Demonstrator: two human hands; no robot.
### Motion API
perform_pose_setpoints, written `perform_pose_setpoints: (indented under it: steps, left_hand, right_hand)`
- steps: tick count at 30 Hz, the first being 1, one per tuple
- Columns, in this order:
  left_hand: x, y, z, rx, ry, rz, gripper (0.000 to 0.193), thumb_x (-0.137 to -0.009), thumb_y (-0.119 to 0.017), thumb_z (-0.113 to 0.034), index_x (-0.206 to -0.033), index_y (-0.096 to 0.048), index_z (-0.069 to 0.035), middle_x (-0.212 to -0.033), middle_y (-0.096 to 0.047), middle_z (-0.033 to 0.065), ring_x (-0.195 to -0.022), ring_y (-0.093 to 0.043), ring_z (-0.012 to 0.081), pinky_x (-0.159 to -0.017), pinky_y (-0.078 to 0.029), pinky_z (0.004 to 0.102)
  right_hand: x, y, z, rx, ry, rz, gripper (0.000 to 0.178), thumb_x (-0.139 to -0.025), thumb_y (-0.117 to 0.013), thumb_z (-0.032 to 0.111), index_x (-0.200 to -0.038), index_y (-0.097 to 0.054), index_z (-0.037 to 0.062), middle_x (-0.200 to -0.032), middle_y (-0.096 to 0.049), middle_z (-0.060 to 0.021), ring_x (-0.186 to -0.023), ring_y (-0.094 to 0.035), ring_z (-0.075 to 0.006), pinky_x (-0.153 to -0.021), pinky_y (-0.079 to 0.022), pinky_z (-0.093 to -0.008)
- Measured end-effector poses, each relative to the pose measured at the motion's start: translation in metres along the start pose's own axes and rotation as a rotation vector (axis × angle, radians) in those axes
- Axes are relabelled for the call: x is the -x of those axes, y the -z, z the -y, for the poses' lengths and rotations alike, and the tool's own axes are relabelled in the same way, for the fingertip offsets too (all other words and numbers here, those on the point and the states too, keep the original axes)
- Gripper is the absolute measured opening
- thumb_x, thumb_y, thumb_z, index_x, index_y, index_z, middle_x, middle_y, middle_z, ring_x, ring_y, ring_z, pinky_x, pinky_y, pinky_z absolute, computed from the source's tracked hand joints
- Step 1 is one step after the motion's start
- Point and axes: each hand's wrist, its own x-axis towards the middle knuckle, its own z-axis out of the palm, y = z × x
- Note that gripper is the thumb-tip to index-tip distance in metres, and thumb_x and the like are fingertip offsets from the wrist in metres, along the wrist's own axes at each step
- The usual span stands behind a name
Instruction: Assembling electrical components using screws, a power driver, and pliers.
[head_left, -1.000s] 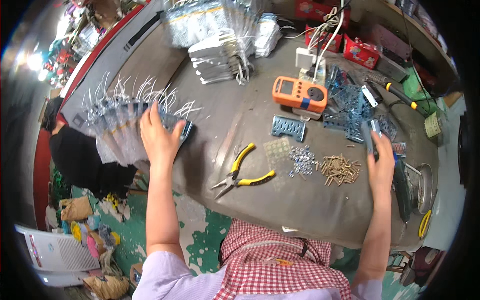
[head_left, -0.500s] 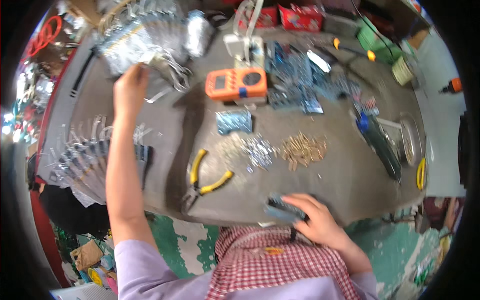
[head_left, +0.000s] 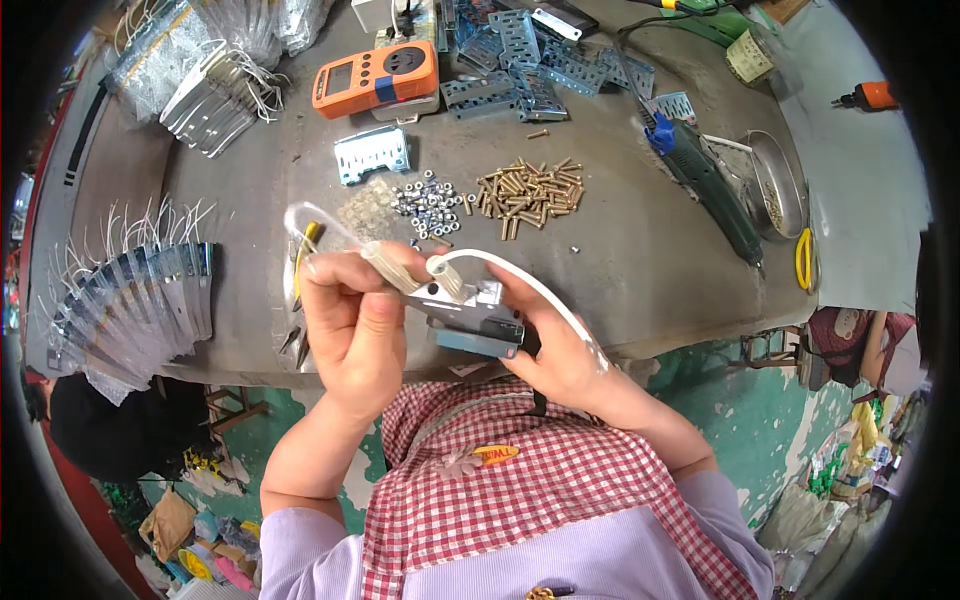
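Close to my body, above the table's front edge, my left hand (head_left: 355,325) pinches a flat metal piece with white wires (head_left: 450,301). Its two leads have pale sleeves, and one wire arcs over toward my right wrist. My right hand (head_left: 572,358) grips a bluish metal bracket (head_left: 468,343) held against the underside of that piece; my fingers hide part of both. Yellow-handled pliers (head_left: 311,236) lie partly hidden behind my left hand. Beyond my hands are piles of brass-coloured screws (head_left: 530,192), silver nuts (head_left: 430,205) and small pale pieces (head_left: 368,210).
A single bracket (head_left: 372,155) lies below an orange multimeter (head_left: 376,80). More brackets (head_left: 515,85) are heaped behind. A corded power screwdriver (head_left: 705,185) and metal dish (head_left: 785,185) lie right. Wired pieces (head_left: 215,100) and a fanned row of wrapped ones (head_left: 140,310) occupy the left.
My left hand has come back from the far-left stack with a wired metal piece. My right hand has raised the bracket to meet it. The view has shifted.
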Motion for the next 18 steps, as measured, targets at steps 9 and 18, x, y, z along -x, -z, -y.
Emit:
perform_pose_setpoints:
  steps: [9, 18]
  left_hand:
    - [0.033, -0.016, 0.012, -0.68, 0.148, 0.126, 0.039, -0.078, -0.064, -0.021, -0.111, -0.053, -0.002, -0.109, -0.056, 0.0135, -0.11, -0.048, 0.0279, -0.094, -0.036, 0.0394]
    - [0.034, -0.008, 0.006, 0.051, 0.863, -0.051, 0.031, -0.088, -0.051, -0.023, -0.104, -0.054, 0.003, -0.09, -0.062, 0.0131, -0.065, -0.058, 0.0137, -0.059, -0.048, 0.0269]
  right_hand:
    - [0.004, 0.011, 0.003, -0.48, -0.084, -0.09, 0.059, -0.074, -0.058, 0.001, -0.129, -0.038, 0.0086, -0.113, -0.055, -0.0137, -0.104, -0.055, -0.0242, -0.089, -0.042, -0.0326]
    - [-0.032, 0.057, -0.021, 0.165, -0.181, -0.157, 0.036, -0.067, -0.066, 0.003, -0.101, -0.053, 0.0028, -0.097, -0.055, -0.0084, -0.094, -0.055, -0.0215, -0.075, -0.047, -0.0325]
